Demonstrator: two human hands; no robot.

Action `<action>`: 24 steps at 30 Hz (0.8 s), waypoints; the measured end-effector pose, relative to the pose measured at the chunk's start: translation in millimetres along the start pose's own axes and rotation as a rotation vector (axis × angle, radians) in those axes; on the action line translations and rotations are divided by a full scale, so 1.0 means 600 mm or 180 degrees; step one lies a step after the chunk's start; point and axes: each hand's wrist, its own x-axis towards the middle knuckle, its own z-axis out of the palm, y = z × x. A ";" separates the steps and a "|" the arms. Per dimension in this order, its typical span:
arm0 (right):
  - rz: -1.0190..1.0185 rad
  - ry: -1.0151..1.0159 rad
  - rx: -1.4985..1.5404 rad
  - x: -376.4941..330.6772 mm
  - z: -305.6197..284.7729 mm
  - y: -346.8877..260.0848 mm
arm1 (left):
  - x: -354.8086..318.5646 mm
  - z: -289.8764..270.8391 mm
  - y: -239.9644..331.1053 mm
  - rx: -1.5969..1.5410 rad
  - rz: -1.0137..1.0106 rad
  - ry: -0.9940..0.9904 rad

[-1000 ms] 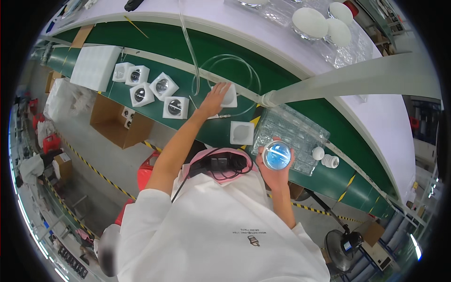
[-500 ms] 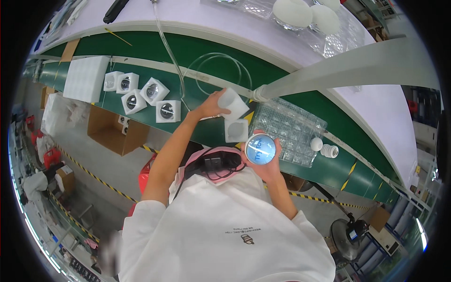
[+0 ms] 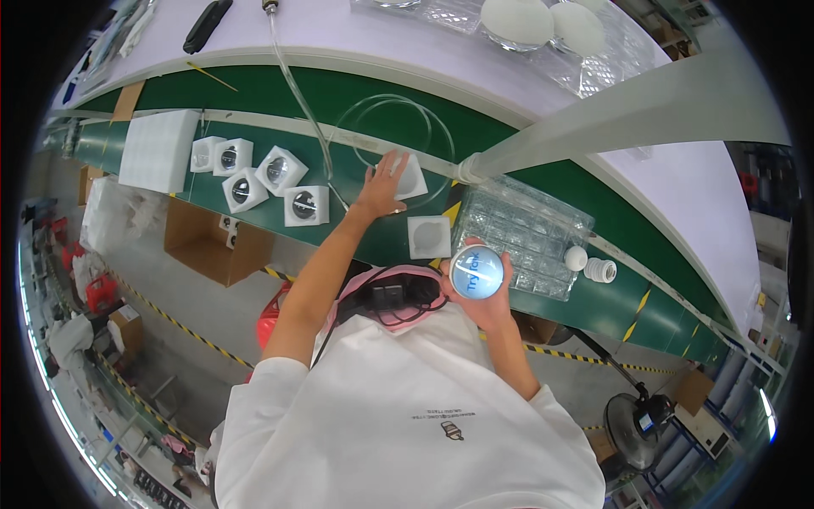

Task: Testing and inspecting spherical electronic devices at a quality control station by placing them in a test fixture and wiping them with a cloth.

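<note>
1. Foam holder (image 3: 411, 176) — a small white square block — lies on the green conveyor belt (image 3: 254, 93), just beyond a second white foam block (image 3: 429, 236) that has a round hollow in its top.
2. Left hand (image 3: 383, 183) lies on the near edge of the holder with fingers spread and flat; it presses or touches rather than clasps, so a real grip would want thumb and fingers closed on opposite sides before any lift.
3. Right hand (image 3: 487, 297) is wrapped around a round bulb-like globe (image 3: 476, 271), palm under it, rounded face up. The globe is smooth and round, so, as I judge it, cupping from below is safer than pinching.
4. A clear tube (image 3: 297, 93) runs down the belt and loops in a ring around the spot where the left hand works — best to keep the block from catching that loop when it is drawn in.
5. A clear blister tray (image 3: 543, 220) sits just right of the blocks, touching or nearly touching the nearer one; two small white caps (image 3: 588, 265) lie at its right end.
6. Four more foam holders (image 3: 254, 174), each already filled with a dark-centred part, sit in a loose cluster to the left, well apart from the hands, beside a larger white foam slab (image 3: 159, 148).
</note>
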 end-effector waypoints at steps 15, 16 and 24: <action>0.0069 0.0422 -0.0020 0.012 -0.001 0.006 | -0.182 -0.023 0.017 -0.2565 -0.0547 0.0326; 0.0082 0.0247 -0.0050 0.013 0.000 0.006 | -0.195 -0.050 0.037 -0.2541 -0.0431 0.0406; 0.0086 -0.0191 -0.0233 0.028 0.010 0.011 | -0.254 -0.223 0.216 -0.3054 0.0654 0.0305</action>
